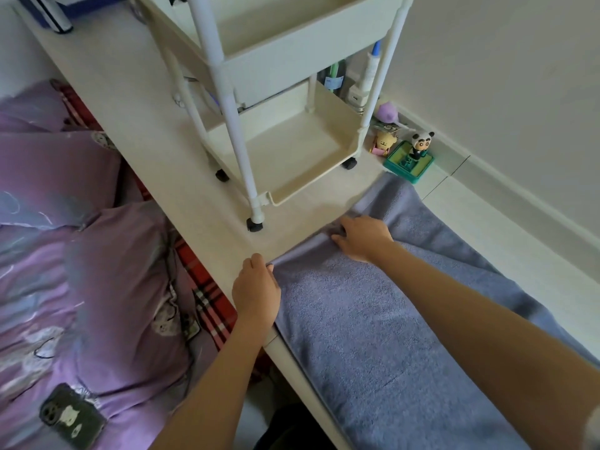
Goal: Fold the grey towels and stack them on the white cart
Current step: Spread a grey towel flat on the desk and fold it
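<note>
A grey-blue towel (373,323) lies spread along the pale desk (136,102), its near part folded over a lower layer that sticks out to the right. My left hand (256,287) pinches the folded layer's far left corner at the desk's edge. My right hand (362,237) grips the same far edge further right, fingers curled into the cloth. The white cart (292,147) stands on black wheels just beyond the towel; its bottom tray holds nothing.
Small toy figures (410,155) and a power strip (365,82) sit by the wall behind the cart. To the left lies a bed with purple bedding (65,254) and a phone (71,415). A blue-white object (48,11) sits at the desk's far end.
</note>
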A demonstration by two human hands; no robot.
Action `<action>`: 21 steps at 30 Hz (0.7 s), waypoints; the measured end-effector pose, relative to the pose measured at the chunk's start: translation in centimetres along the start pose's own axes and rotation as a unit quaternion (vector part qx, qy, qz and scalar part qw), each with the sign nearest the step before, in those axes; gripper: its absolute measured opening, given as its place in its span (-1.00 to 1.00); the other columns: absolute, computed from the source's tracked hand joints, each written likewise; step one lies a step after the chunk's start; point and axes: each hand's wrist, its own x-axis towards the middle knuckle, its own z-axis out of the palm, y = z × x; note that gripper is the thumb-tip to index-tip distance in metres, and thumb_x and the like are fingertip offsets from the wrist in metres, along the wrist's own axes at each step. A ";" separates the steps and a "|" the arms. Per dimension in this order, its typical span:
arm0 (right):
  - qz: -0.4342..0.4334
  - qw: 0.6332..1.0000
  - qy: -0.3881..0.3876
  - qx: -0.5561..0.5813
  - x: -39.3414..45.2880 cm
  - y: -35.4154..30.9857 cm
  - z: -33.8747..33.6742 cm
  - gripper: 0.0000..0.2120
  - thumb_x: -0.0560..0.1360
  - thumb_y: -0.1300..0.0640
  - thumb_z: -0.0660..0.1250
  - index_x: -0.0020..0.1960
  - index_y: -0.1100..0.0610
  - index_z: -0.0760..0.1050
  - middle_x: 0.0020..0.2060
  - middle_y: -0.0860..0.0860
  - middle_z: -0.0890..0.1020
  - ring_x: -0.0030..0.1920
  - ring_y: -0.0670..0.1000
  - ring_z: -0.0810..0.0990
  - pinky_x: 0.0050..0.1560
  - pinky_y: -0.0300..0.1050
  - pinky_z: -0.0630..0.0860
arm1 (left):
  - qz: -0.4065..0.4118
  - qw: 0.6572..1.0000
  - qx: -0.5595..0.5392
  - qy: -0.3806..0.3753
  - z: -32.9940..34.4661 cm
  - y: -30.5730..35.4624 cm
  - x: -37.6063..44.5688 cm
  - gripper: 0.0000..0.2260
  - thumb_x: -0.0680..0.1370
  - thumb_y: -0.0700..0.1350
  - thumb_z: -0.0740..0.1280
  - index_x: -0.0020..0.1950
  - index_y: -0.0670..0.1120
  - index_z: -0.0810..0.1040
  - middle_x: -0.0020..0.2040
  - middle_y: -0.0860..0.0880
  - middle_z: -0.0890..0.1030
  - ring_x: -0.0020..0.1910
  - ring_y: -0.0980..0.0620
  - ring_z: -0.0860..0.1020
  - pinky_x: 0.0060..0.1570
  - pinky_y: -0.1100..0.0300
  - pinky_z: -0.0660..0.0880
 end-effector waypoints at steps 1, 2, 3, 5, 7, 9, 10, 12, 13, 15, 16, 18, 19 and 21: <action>0.008 1.000 0.003 0.002 0.1 -0.2 0.0 -0.63 0.59 -0.12 0.08 0.22 0.13 0.34 0.11 0.15 0.55 0.13 0.16 0.52 -0.02 -0.01 0.42 | -0.004 1.000 0.011 -0.007 -0.1 0.0 0.2 -0.82 0.62 -0.13 0.16 0.07 -0.24 0.41 -0.01 -0.19 0.50 -0.09 -0.22 0.53 -0.21 -0.01 0.40; 0.016 1.000 0.005 0.000 0.2 -0.5 -0.1 -0.65 0.59 -0.12 0.08 0.20 0.13 0.34 0.11 0.15 0.56 0.12 0.17 0.53 -0.06 -0.02 0.39 | -0.005 1.000 0.021 -0.010 0.0 0.0 0.3 -0.82 0.61 -0.13 0.17 0.08 -0.24 0.41 0.01 -0.19 0.50 -0.08 -0.23 0.54 -0.19 -0.03 0.42; 0.023 1.000 0.004 -0.004 0.4 -0.8 -0.1 -0.65 0.59 -0.12 0.08 0.19 0.13 0.34 0.10 0.14 0.56 0.11 0.17 0.54 -0.10 -0.03 0.36 | -0.003 1.000 0.028 -0.007 0.1 0.0 0.5 -0.84 0.60 -0.15 0.20 0.06 -0.24 0.42 -0.01 -0.20 0.51 -0.09 -0.24 0.54 -0.19 -0.03 0.42; 0.033 0.999 0.001 -0.011 0.6 -1.2 0.0 -0.65 0.59 -0.12 0.09 0.18 0.13 0.35 0.10 0.15 0.57 0.11 0.18 0.54 -0.12 -0.05 0.33 | 0.012 0.999 0.043 0.010 0.3 0.1 0.4 -0.88 0.51 -0.21 0.34 -0.03 -0.24 0.46 -0.12 -0.21 0.54 -0.18 -0.24 0.55 -0.27 -0.01 0.42; 0.042 0.999 0.004 -0.013 0.7 -1.4 0.2 -0.65 0.59 -0.13 0.10 0.18 0.13 0.35 0.10 0.15 0.57 0.12 0.18 0.53 -0.13 -0.05 0.32 | 0.019 0.997 0.058 0.039 0.6 0.3 0.4 -0.85 0.39 -0.25 0.42 -0.13 -0.20 0.48 -0.22 -0.18 0.54 -0.25 -0.21 0.52 -0.29 0.02 0.40; 0.049 0.999 0.009 -0.014 0.8 -1.4 0.3 -0.64 0.59 -0.13 0.09 0.20 0.13 0.35 0.10 0.14 0.57 0.13 0.17 0.53 -0.13 -0.06 0.32 | 0.037 0.995 0.049 0.083 0.9 0.8 0.4 -0.88 0.37 -0.20 0.39 -0.14 -0.16 0.51 -0.21 -0.14 0.54 -0.22 -0.19 0.51 -0.21 0.01 0.40; 0.053 0.998 0.008 -0.016 0.8 -1.4 0.4 -0.63 0.59 -0.13 0.09 0.20 0.13 0.35 0.10 0.14 0.57 0.13 0.17 0.53 -0.13 -0.06 0.32 | 0.056 0.993 0.036 0.098 1.0 1.2 0.4 -0.89 0.40 -0.15 0.33 -0.11 -0.15 0.53 -0.18 -0.13 0.55 -0.18 -0.18 0.52 -0.13 -0.01 0.40; 0.056 0.998 0.009 -0.017 0.7 -1.4 0.4 -0.63 0.59 -0.14 0.08 0.20 0.13 0.35 0.10 0.15 0.57 0.13 0.17 0.53 -0.12 -0.06 0.33 | 0.110 0.989 0.000 0.094 1.4 2.2 0.2 -0.74 0.43 -0.10 0.15 -0.01 -0.15 0.56 -0.07 -0.10 0.58 -0.08 -0.16 0.54 0.06 -0.07 0.39; 0.057 0.998 0.012 -0.016 0.8 -1.4 0.4 -0.63 0.59 -0.14 0.08 0.19 0.13 0.35 0.10 0.15 0.57 0.13 0.17 0.53 -0.11 -0.06 0.34 | 0.149 0.985 -0.017 0.081 1.8 2.8 0.2 -0.67 0.43 -0.10 0.11 0.05 -0.16 0.56 0.00 -0.10 0.59 -0.01 -0.15 0.55 0.15 -0.09 0.39; 0.055 0.998 0.012 -0.013 1.0 -1.4 0.6 -0.62 0.59 -0.15 0.08 0.19 0.14 0.35 0.10 0.15 0.57 0.13 0.17 0.53 -0.11 -0.07 0.33 | 0.230 0.972 -0.016 0.045 2.8 3.6 0.2 -0.60 0.46 -0.10 0.08 0.17 -0.19 0.56 0.15 -0.14 0.59 0.15 -0.14 0.55 0.29 -0.10 0.36; 0.058 0.998 0.007 -0.010 1.0 -1.3 0.5 -0.62 0.59 -0.15 0.08 0.19 0.14 0.36 0.10 0.14 0.57 0.12 0.17 0.53 -0.11 -0.07 0.33 | 0.258 0.966 0.001 0.028 3.2 3.8 0.3 -0.58 0.49 -0.08 0.07 0.23 -0.20 0.54 0.23 -0.15 0.56 0.23 -0.14 0.52 0.31 -0.10 0.35; 0.065 0.998 -0.009 0.012 1.2 -0.7 0.4 -0.59 0.58 -0.18 0.09 0.20 0.13 0.37 0.11 0.13 0.57 0.12 0.17 0.54 -0.09 -0.07 0.36 | 0.277 0.960 0.035 0.000 3.9 3.9 0.8 -0.55 0.54 -0.03 0.05 0.33 -0.18 0.48 0.34 -0.14 0.49 0.34 -0.12 0.43 0.37 -0.07 0.29; 0.058 0.998 -0.015 0.030 1.1 -0.4 0.1 -0.56 0.56 -0.21 0.11 0.21 0.12 0.39 0.11 0.11 0.57 0.13 0.16 0.54 -0.07 -0.07 0.38 | 0.275 0.960 0.045 -0.006 4.0 3.8 1.0 -0.54 0.55 -0.02 0.04 0.36 -0.17 0.45 0.37 -0.13 0.46 0.37 -0.11 0.41 0.38 -0.07 0.23; 0.033 0.994 -0.049 0.092 0.9 0.7 -0.8 -0.54 0.52 -0.25 0.17 0.18 0.09 0.45 0.03 0.01 0.59 0.07 0.10 0.53 -0.08 -0.12 0.40 | 0.265 0.963 0.053 -0.014 4.1 3.7 1.1 -0.53 0.55 -0.01 0.03 0.38 -0.16 0.43 0.39 -0.11 0.43 0.38 -0.11 0.39 0.36 -0.02 0.14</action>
